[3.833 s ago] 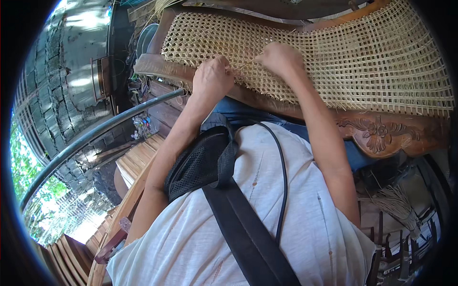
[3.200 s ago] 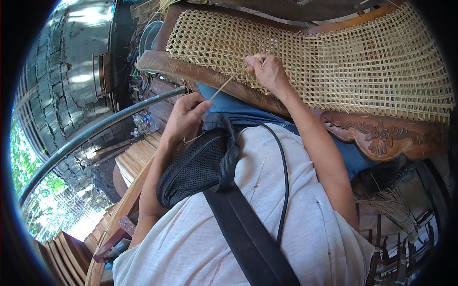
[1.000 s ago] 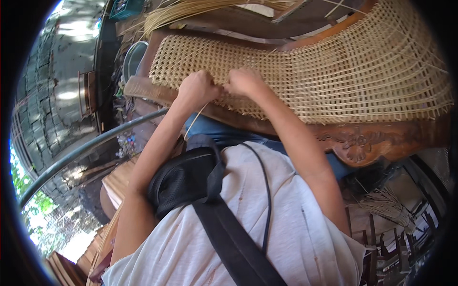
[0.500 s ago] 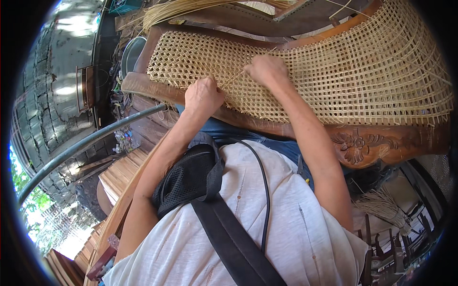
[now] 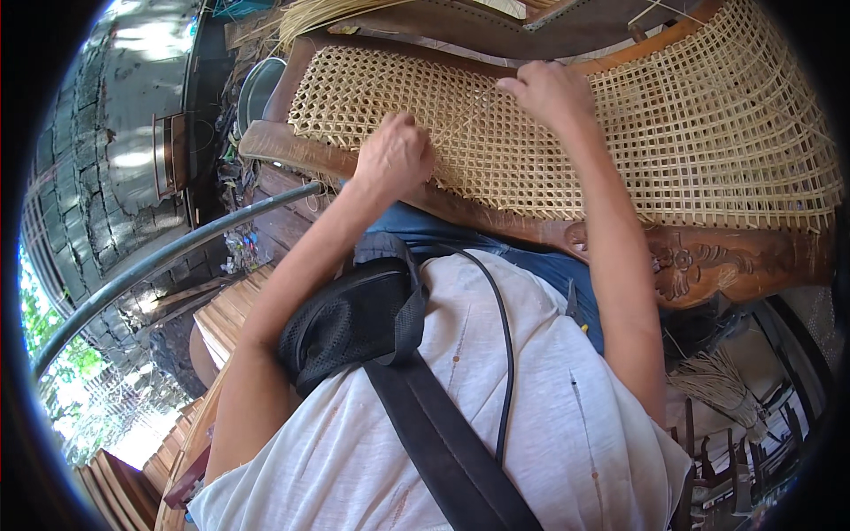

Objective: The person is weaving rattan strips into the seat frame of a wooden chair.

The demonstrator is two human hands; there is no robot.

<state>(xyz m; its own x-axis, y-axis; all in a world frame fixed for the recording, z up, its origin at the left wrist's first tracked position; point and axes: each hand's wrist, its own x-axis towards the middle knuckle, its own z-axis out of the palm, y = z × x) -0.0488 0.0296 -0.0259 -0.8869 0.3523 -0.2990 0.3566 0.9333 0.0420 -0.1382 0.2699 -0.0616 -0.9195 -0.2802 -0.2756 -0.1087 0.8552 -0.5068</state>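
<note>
A woven cane panel (image 5: 496,150) with an open lattice fills a carved wooden furniture frame (image 5: 708,265) across my lap. My left hand (image 5: 397,157) is closed with curled fingers over the near left part of the weave, by the frame's front rail. My right hand (image 5: 556,93) is closed above the far edge of the panel, thumb and forefinger pinched together. A thin pale cane strand (image 5: 475,113) slants over the weave between the two hands; its ends are hidden in my fingers and hard to make out.
A bundle of loose cane (image 5: 341,16) lies beyond the frame. A metal pipe (image 5: 177,237) curves in from the left, near a round basin (image 5: 259,96). Stacked wood pieces (image 5: 235,305) stand at my left, and more cane (image 5: 722,385) lies at lower right.
My right hand has moved away and to the right, toward the panel's far edge. The left hand has shifted slightly right and farther. The gap between them has widened.
</note>
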